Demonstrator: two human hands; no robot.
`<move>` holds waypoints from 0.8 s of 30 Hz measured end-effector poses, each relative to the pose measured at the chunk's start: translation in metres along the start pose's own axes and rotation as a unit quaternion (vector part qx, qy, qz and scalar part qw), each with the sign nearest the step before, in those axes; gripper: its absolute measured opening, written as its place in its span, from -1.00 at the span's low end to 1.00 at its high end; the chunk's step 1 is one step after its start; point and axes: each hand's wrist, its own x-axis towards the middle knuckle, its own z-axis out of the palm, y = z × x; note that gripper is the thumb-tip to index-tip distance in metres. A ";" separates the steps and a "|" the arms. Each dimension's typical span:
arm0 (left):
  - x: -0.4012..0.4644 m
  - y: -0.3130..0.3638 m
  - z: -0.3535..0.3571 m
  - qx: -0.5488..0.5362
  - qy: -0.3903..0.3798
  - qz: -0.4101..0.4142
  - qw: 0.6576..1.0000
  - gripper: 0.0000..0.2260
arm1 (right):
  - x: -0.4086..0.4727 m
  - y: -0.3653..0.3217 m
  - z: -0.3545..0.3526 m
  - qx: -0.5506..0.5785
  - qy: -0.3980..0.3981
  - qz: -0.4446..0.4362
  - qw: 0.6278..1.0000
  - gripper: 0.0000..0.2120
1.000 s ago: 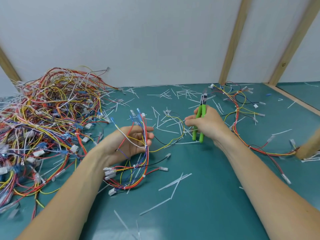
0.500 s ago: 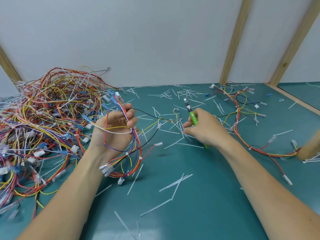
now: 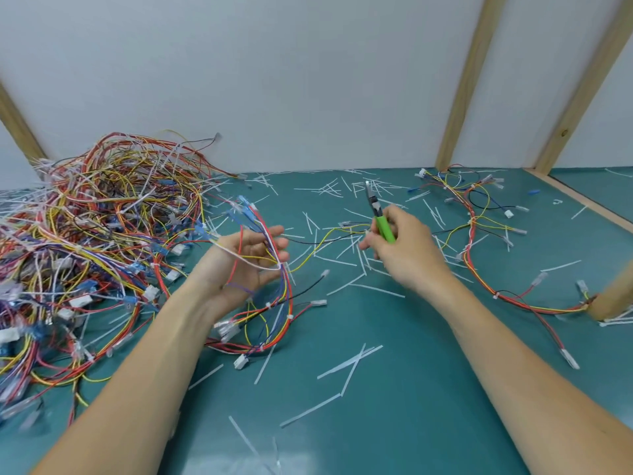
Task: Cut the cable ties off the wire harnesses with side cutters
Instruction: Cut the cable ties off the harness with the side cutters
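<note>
On the left of the teal worktop (image 3: 394, 423) sits a big tangled heap of red, yellow and blue wire harnesses (image 3: 92, 241), still tied. Just right of it the left hand (image 3: 245, 262), palm up with fingers relaxed, carries one multicoloured wire harness (image 3: 274, 303) draped over it, its small white cable ties (image 3: 289, 317) showing lower down. The right hand (image 3: 402, 250) keeps a clenched grip on the green-handled side cutters (image 3: 378, 214), tips pointing away. A good cut likely needs one tie isolated and nipped clear of the wires. No writing is legible.
</note>
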 end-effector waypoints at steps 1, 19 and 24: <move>0.002 -0.001 0.000 0.005 0.018 -0.010 1.000 -0.74 | 0.000 0.000 -0.001 -0.016 0.018 -0.013 1.000 -0.86; -0.020 -0.032 0.039 0.626 0.089 0.421 0.650 -0.83 | -0.019 -0.020 0.024 0.058 -0.071 0.035 0.995 -0.87; -0.010 -0.038 0.030 0.614 0.059 0.408 0.673 -0.90 | -0.025 -0.025 0.033 0.125 -0.133 0.043 0.982 -0.91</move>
